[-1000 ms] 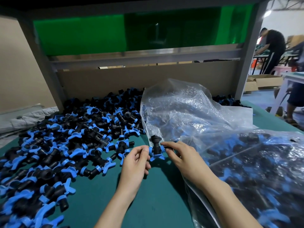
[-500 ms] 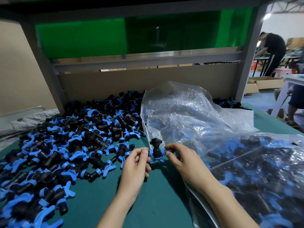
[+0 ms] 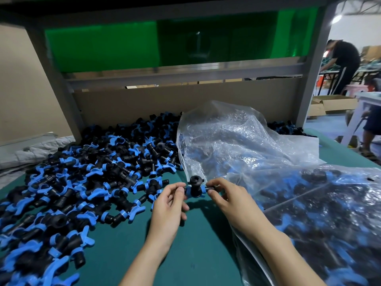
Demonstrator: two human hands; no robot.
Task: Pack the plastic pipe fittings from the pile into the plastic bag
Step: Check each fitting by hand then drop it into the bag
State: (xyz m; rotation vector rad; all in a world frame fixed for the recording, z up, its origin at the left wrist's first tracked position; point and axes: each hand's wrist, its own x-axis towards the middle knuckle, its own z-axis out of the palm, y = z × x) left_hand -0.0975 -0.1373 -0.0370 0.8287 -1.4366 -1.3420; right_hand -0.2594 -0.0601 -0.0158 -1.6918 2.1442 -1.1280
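While two hands [image 3: 168, 205] [image 3: 233, 203] pinch, one fitting [image 3: 194, 187] hangs between

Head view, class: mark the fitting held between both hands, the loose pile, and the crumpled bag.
held fitting [image 3: 194, 187], head view, its black middle body.
pile [image 3: 82, 182], head view, fittings near its middle.
crumpled bag [image 3: 237, 137], head view, its clear upper side.

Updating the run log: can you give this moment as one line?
left hand: pinches fitting | right hand: pinches same fitting | plastic bag: just behind | pile: on left
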